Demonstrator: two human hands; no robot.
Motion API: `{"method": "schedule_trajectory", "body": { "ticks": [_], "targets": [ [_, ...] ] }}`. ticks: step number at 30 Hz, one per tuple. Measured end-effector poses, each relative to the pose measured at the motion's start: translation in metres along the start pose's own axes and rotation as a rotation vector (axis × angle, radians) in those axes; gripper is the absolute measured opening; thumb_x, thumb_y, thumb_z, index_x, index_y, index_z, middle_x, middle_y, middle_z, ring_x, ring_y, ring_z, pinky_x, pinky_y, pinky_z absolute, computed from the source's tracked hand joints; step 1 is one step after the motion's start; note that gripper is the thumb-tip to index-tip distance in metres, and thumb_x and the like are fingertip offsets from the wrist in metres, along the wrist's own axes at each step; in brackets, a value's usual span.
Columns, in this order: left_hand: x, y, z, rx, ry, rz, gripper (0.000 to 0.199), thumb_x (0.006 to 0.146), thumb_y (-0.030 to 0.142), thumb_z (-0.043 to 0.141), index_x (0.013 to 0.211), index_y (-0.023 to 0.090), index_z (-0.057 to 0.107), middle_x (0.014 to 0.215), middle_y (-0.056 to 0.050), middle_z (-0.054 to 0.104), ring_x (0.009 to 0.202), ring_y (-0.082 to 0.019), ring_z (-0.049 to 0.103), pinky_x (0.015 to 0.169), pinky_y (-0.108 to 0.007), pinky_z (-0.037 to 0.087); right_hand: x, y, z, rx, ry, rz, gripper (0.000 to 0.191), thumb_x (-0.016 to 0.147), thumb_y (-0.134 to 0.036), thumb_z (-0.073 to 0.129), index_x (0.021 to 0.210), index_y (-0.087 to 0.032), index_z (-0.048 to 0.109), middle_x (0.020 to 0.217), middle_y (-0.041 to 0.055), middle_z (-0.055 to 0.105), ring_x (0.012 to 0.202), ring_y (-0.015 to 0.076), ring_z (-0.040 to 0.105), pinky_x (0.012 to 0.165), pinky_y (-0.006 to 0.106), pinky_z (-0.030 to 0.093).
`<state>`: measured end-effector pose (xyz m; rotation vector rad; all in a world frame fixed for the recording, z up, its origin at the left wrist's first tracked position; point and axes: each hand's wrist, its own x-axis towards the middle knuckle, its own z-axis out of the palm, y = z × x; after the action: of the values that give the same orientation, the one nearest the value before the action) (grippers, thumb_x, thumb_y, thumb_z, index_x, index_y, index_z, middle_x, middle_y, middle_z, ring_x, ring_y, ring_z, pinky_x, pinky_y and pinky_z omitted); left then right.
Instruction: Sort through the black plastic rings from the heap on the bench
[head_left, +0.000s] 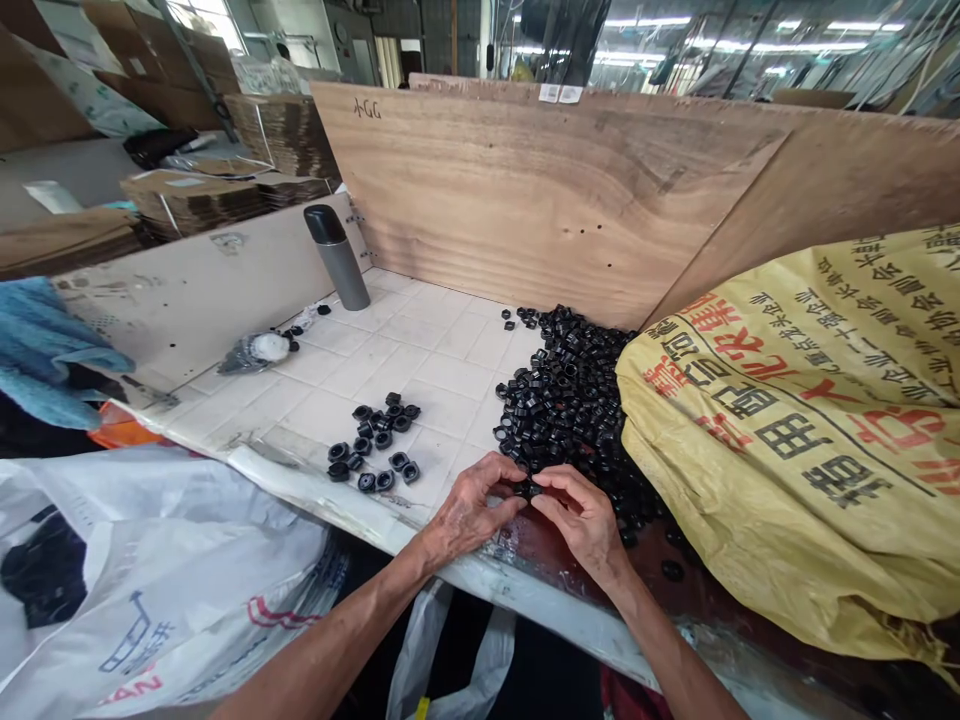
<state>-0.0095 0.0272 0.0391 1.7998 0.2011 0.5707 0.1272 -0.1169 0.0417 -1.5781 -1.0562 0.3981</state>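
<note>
Both hands meet at the front edge of a big pile of small black plastic parts. My left hand pinches a small black part between thumb and fingers. From the other side, my right hand grips at the same spot, its thumb and forefinger closed on black plastic. Whether they hold one part or two joined ones is too small to tell. To the left, a loose group of black parts lies on the white tiled table top.
A yellow printed sack bulges on the right. Behind stands a wooden board. A grey bottle and a small plastic bag stand at the back left. White sacks hang at the front left.
</note>
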Motion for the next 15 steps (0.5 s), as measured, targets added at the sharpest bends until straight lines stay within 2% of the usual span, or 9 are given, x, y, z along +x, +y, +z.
{"method": "schedule_trajectory", "body": {
  "ticks": [4,6,8,11,15],
  "targets": [
    [0.001,0.002,-0.001,0.041,-0.010,0.043,0.024,0.087,0.022,0.066,0.111,0.020,0.068,0.110,-0.008,0.062,0.097,-0.018,0.065,0.082,-0.031,0.058,-0.002,0.002,0.000,-0.068,-0.009,-0.049,0.013,0.088,-0.030,0.068,0.097,-0.022,0.074,0.099,0.0070,0.072,0.092,0.0209,0.070,0.079,0.030,0.059],
    [0.000,0.004,-0.001,0.063,0.005,0.066,0.026,0.088,0.025,0.067,0.112,0.020,0.070,0.108,-0.009,0.065,0.099,-0.020,0.065,0.087,-0.032,0.057,-0.005,0.007,0.000,-0.070,-0.001,-0.022,0.018,0.088,-0.034,0.068,0.101,-0.022,0.073,0.099,0.0071,0.073,0.088,0.0213,0.072,0.078,0.029,0.060],
    [-0.002,0.005,-0.001,0.071,-0.003,0.081,0.028,0.088,0.029,0.068,0.114,0.020,0.070,0.108,-0.010,0.068,0.100,-0.020,0.066,0.088,-0.032,0.057,-0.009,0.015,0.000,-0.088,0.062,0.001,0.026,0.086,-0.039,0.069,0.107,-0.023,0.070,0.093,0.0060,0.075,0.079,0.0206,0.074,0.071,0.027,0.062],
    [-0.001,-0.001,-0.002,0.096,-0.037,0.117,0.032,0.086,0.036,0.071,0.112,0.018,0.072,0.107,-0.013,0.070,0.100,-0.023,0.067,0.086,-0.032,0.058,-0.008,0.028,0.002,-0.203,0.078,-0.119,0.022,0.079,-0.046,0.075,0.090,-0.027,0.074,0.091,0.0059,0.075,0.076,0.0234,0.074,0.076,0.028,0.063],
    [0.002,-0.006,-0.004,0.101,0.041,0.150,0.039,0.084,0.045,0.072,0.110,0.016,0.073,0.105,-0.015,0.071,0.095,-0.023,0.069,0.082,-0.031,0.058,-0.003,0.026,0.001,-0.228,0.079,-0.199,0.021,0.082,-0.049,0.070,0.092,-0.031,0.076,0.094,0.0071,0.077,0.078,0.0263,0.076,0.073,0.028,0.065]
  ]
}}
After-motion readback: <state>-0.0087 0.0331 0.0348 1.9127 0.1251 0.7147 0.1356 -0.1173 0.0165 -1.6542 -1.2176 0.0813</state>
